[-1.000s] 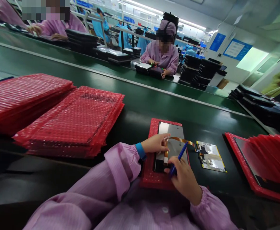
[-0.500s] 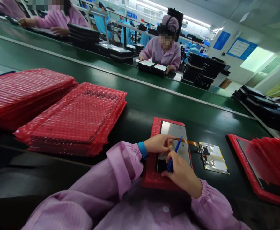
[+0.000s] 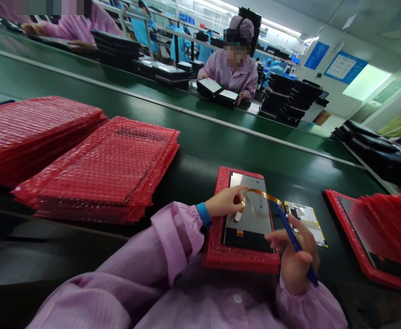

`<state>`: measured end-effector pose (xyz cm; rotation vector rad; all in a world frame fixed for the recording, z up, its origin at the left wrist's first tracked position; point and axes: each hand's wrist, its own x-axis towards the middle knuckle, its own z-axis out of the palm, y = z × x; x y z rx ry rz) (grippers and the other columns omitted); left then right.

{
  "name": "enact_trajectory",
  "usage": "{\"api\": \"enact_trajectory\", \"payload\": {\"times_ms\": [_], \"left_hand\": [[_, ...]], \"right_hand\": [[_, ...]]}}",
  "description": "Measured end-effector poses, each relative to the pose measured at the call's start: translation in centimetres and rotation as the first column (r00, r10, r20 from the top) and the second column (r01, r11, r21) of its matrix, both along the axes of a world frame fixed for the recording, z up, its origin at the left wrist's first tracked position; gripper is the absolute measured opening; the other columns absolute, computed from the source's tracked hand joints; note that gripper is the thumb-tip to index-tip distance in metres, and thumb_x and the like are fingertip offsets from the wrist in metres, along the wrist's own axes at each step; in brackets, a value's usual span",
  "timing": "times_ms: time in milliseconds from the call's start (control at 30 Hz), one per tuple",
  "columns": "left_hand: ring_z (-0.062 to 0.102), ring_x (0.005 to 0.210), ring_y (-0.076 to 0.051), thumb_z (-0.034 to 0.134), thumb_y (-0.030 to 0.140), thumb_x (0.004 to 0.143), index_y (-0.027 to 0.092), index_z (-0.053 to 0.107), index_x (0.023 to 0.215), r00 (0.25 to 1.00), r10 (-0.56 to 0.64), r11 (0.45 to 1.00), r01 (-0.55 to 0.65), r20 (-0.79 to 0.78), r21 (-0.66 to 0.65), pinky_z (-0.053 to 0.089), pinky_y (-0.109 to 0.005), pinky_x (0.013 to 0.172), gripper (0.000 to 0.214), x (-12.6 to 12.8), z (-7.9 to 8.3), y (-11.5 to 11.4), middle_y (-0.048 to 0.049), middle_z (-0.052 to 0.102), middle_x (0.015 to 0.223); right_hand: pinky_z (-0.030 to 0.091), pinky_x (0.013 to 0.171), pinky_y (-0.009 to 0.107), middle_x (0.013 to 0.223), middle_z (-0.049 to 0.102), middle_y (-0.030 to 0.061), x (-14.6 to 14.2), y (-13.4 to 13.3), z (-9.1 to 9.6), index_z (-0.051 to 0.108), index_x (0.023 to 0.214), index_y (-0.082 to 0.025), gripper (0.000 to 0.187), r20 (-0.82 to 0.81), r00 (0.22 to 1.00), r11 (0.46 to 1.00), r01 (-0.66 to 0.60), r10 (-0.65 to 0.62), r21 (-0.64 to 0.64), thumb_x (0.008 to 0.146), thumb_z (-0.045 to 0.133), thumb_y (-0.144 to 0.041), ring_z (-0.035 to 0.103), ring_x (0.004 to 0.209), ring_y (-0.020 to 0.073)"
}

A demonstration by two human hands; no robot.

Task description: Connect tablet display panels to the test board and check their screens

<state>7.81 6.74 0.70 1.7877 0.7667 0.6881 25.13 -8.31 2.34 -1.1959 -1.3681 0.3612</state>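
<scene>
My left hand (image 3: 225,201), with a blue band at the wrist, pinches an orange flex cable (image 3: 255,192) near its loose end. The cable arches over a display panel (image 3: 257,219) with a silvery back and a black lower strip. Under the panel lies a red bubble-wrap pad (image 3: 241,262). At the right, the cable runs to a flat circuit board assembly (image 3: 310,219) with yellow edges. My right hand (image 3: 298,258) is closed around a slim blue pen-like tool (image 3: 291,230), whose tip points up-left near the cable's board end. Motion slightly blurs this hand.
Stacks of red bubble-wrap bags (image 3: 111,160) lie at the left. Another panel on red wrap (image 3: 368,242) lies at the right. A pale rail (image 3: 200,115) crosses the green bench. Beyond it a co-worker (image 3: 234,64) handles black trays, beside stacked black trays (image 3: 282,98).
My right hand has swung right and tilted back with the blue tool, away from the panel's middle toward the board. My left hand stays nearly still, and more of the panel shows.
</scene>
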Motion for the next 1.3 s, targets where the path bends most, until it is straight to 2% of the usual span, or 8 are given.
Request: {"api": "enact_trajectory", "payload": {"times_ms": [133,200,267,333,433,633,1000,1300], "left_hand": [[0.057,0.067,-0.013,0.055,0.011,0.075,0.011,0.047,0.131,0.981,0.192,0.981,-0.192,0.007,0.038,0.047,-0.025,0.067,0.057,0.0,-0.3,0.8,0.0016,0.061,0.074],[0.058,0.066,-0.013,0.053,0.010,0.075,0.010,0.047,0.129,0.971,0.238,0.971,-0.238,0.004,0.036,0.047,-0.026,0.067,0.054,0.0,-0.5,1.1,0.0013,0.062,0.073],[0.059,0.063,-0.013,0.053,0.010,0.075,0.009,0.049,0.127,0.968,0.253,0.967,-0.252,-0.003,0.028,0.048,-0.026,0.067,0.052,0.0,-0.6,1.2,0.0013,0.062,0.071],[0.059,0.062,-0.013,0.053,0.011,0.075,0.008,0.050,0.125,0.967,0.253,0.967,-0.253,-0.010,0.022,0.049,-0.027,0.066,0.050,0.0,-0.7,1.3,0.0007,0.063,0.071],[0.061,0.062,-0.014,0.053,0.011,0.076,0.006,0.051,0.124,0.968,0.252,0.968,-0.251,-0.018,0.021,0.049,-0.027,0.067,0.048,0.1,-0.7,1.3,-0.0001,0.063,0.071],[0.061,0.068,-0.013,0.054,0.009,0.076,0.010,0.054,0.121,0.965,0.259,0.966,-0.259,-0.027,0.030,0.050,-0.026,0.071,0.044,0.1,-0.7,1.3,-0.0005,0.065,0.074],[0.061,0.069,-0.013,0.055,0.010,0.076,0.011,0.055,0.120,0.965,0.260,0.966,-0.259,-0.034,0.025,0.051,-0.027,0.072,0.044,0.1,-0.8,1.4,-0.0006,0.066,0.075],[0.063,0.071,-0.016,0.055,0.016,0.073,0.012,0.057,0.118,0.964,0.263,0.965,-0.264,-0.047,-0.005,0.051,-0.028,0.068,0.045,-0.1,0.1,1.3,-0.0018,0.066,0.075]], "right_hand": [[0.039,0.047,0.023,0.057,0.059,-0.0038,-0.9,2.0,0.0,0.054,0.076,-0.021,0.031,-0.193,0.981,0.989,-0.015,-0.013,-0.145,0.086,0.060,-0.050,0.050,0.048,0.0115],[0.031,0.041,0.021,0.042,0.043,-0.0092,-1.4,3.0,-0.7,0.053,0.072,-0.021,0.038,-0.306,0.952,0.969,-0.100,0.027,-0.226,0.091,0.048,-0.053,0.038,0.037,0.0089],[0.031,0.038,0.021,0.045,0.048,-0.0078,-2.0,3.6,-1.4,0.056,0.084,-0.021,0.043,-0.391,0.918,0.928,-0.204,0.070,-0.312,0.092,0.039,-0.060,0.042,0.038,0.0109],[0.036,0.040,0.022,0.053,0.058,-0.0040,-2.4,3.8,-1.9,0.056,0.087,-0.021,0.042,-0.359,0.929,0.887,-0.234,0.084,-0.398,0.085,0.051,-0.062,0.052,0.046,0.0138],[0.033,0.039,0.022,0.043,0.048,-0.0080,-2.8,3.7,-2.2,0.047,0.064,-0.022,0.041,-0.181,0.982,0.876,-0.136,0.057,-0.462,0.079,0.065,-0.055,0.045,0.038,0.0108],[0.038,0.047,0.024,0.041,0.047,-0.0079,-2.9,3.3,-2.4,0.042,0.060,-0.024,0.041,0.017,0.994,0.896,-0.090,0.108,-0.434,0.089,0.054,-0.050,0.047,0.039,0.0115],[0.037,0.050,0.024,0.042,0.048,-0.0075,-2.9,3.4,-2.4,0.043,0.060,-0.024,0.040,0.114,0.986,0.893,-0.062,0.126,-0.446,0.092,0.050,-0.047,0.048,0.042,0.0122],[0.034,0.043,0.023,0.039,0.041,-0.0090,-3.0,3.2,-2.5,0.037,0.059,-0.025,0.042,-0.030,0.998,0.897,-0.062,0.054,-0.439,0.091,0.048,-0.049,0.043,0.036,0.0105]]}}
